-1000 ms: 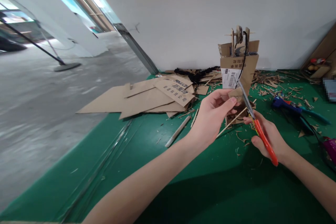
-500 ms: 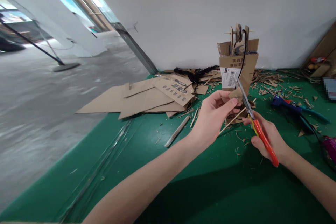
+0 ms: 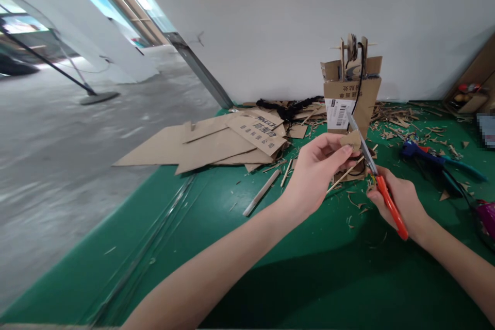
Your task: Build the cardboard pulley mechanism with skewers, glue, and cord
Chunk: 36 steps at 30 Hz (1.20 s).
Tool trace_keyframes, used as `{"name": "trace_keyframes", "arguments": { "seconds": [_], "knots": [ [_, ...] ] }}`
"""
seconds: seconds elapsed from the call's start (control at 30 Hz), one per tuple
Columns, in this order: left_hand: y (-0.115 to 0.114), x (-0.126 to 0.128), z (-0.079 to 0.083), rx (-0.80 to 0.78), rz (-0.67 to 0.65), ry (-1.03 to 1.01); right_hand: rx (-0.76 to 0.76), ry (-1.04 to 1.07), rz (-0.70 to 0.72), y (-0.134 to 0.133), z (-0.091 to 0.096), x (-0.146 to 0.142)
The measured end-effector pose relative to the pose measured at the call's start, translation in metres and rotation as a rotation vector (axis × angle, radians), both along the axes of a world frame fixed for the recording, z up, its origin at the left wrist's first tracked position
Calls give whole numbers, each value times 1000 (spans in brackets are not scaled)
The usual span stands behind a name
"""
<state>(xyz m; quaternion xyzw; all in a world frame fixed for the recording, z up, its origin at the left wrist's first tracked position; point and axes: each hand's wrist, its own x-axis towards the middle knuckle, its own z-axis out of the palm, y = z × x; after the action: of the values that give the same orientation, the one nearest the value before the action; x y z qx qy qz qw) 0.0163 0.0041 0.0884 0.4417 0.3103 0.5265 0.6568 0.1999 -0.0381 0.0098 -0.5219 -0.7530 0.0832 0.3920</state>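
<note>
Pinched between the thumb and fingers of my left hand [image 3: 315, 172] is a small piece of cardboard [image 3: 351, 140] with a rounded edge. My right hand [image 3: 402, 201] grips a pair of orange-handled scissors [image 3: 389, 201], its fingers partly hidden behind the handle. The blades lie along the right edge of the cardboard piece and point up and away from me. Behind both hands stands an upright cardboard box [image 3: 367, 103] with a white label, a cardboard wheel [image 3: 351, 49] on a stick axle at its top, and a black cord hanging down its front.
Flat cardboard sheets [image 3: 220, 147] are piled at the left, with black tangled cord [image 3: 288, 111] behind. A pale stick [image 3: 262, 193] lies on the green table [image 3: 216, 247]. Cardboard scraps [image 3: 402, 121] litter the back right, near a blue glue gun [image 3: 421, 154]. A white wall [image 3: 251, 36] stands behind.
The scissors have closed further against the cardboard piece, their handles drawn together. My left hand and the piece have shifted slightly to the right.
</note>
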Motion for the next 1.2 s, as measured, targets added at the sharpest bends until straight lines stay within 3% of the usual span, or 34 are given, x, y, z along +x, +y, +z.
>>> {"name": "trace_keyframes", "arguments": {
  "seconds": [0.13,0.33,0.6,0.87,1.03,1.2],
  "knots": [
    [1,-1,4,9,33,10,-48,115,54,1,0,2],
    [4,-2,3,49,71,-5,-2,148,185,4,-3,2],
    [3,-2,1,94,64,75,-38,185,231,3,-2,1],
    [4,-1,-3,53,48,57,-46,165,189,0,3,-3],
    [2,-1,-3,57,32,56,-108,43,64,-1,4,-1],
    [-2,-2,1,142,35,90,-32,-13,-31,0,2,3]
  ]
}}
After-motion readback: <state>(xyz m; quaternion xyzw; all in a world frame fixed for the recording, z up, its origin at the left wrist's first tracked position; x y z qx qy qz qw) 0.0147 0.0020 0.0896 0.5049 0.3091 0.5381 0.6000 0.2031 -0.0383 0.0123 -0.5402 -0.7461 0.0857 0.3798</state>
